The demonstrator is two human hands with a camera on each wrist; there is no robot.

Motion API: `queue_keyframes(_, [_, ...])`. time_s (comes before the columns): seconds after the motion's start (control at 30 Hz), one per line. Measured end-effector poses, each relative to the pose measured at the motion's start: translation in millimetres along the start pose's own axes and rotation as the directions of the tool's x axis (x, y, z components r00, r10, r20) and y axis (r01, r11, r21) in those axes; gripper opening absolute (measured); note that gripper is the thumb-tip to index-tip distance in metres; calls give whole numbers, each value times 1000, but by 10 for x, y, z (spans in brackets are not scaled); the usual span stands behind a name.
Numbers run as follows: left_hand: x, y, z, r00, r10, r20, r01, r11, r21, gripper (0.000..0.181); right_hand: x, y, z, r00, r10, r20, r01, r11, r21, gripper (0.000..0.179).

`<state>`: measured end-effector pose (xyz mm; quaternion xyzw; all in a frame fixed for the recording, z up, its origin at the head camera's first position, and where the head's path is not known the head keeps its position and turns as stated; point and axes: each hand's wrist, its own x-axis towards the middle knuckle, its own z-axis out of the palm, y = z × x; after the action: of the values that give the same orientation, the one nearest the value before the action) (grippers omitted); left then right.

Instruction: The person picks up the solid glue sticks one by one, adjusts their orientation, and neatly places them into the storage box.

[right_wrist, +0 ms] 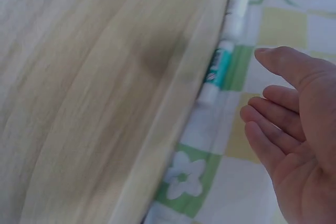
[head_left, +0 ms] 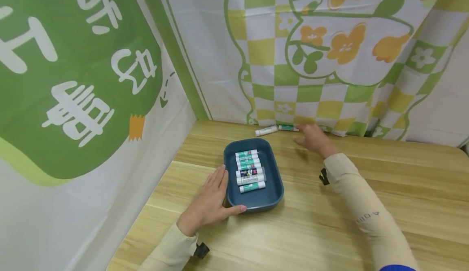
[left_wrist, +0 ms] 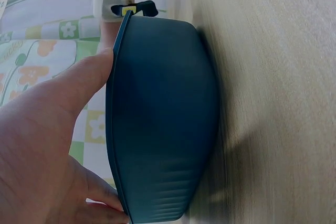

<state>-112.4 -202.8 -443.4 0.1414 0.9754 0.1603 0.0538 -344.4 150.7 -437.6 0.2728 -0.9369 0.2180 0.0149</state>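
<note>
A dark blue tray (head_left: 272, 197) holds several white, green and dark glue sticks (head_left: 249, 165) laid in a row. My left hand (head_left: 210, 201) rests against it, straight fingers along the left rim and thumb at the near corner. From the left wrist view, the thumb (left_wrist: 92, 74) touches the rim of the tray (left_wrist: 163, 103). At the table's back edge lie a green-and-white glue stick (head_left: 288, 128) and a white one (head_left: 266, 131). My right hand (head_left: 313, 139) is beside the green glue stick (right_wrist: 218, 69), loosely curled and holding nothing.
The wooden table (head_left: 351, 206) extends to the right. Behind it hangs a checked, flowered cloth (head_left: 311, 71) that meets the back edge, and a white-and-green cloth (head_left: 121, 173) with large lettering hangs on the left.
</note>
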Motion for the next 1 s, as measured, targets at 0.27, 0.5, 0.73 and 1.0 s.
queue_keyframes(0.27, [-30,-33,10,1000,-1,-11,1,1000,4,126,178,148,86,996,70,56,-72,997,31,55])
queue_keyframes(0.5, [-35,-14,-1,1000,18,-26,-17,1000,21,125,250,240,138,989,119,92,-123,992,32,57])
queue_keyframes(0.73, [-33,-28,2,999,36,-28,-35,999,41,125,310,303,180,984,145,107,-149,988,32,55])
queue_keyframes(1.0, [-44,-20,-11,999,33,-18,-32,998,45,125,372,306,164,987,134,92,-132,991,-26,43])
